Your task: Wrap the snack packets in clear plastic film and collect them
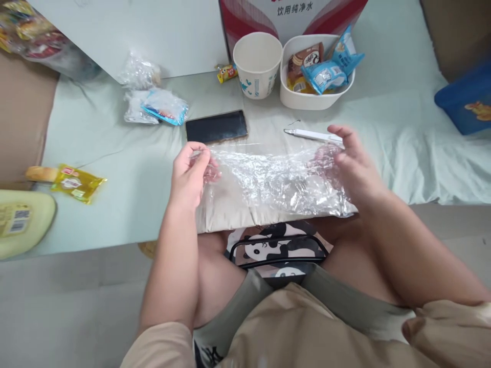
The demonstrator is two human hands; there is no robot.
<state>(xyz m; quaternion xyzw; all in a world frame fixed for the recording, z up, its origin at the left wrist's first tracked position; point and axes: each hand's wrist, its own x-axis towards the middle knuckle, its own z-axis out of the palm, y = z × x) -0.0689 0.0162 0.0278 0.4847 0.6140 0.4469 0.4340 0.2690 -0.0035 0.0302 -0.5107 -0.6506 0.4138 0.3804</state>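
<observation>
A crinkled sheet of clear plastic film [264, 179] is stretched between my two hands over the front edge of the cloth-covered table. My left hand [192, 171] pinches its left end between thumb and fingers. At the other end, my right hand [355, 166] holds the film, with the index finger raised away from the thumb and the other fingers showing blurred through the plastic. Just behind the film lie a dark phone [217, 127], near my left hand, and a slim white pen-like tool [312, 135], near my right hand.
Farther back stand a paper cup [257, 66] and a white tub [318, 99] of wrapped snacks. Clear and blue plastic packets [157, 105] lie at back left. A yellow snack wrapper [79, 183] and a pale yellow container [25, 222] are at left, a blue container [466, 99] at right.
</observation>
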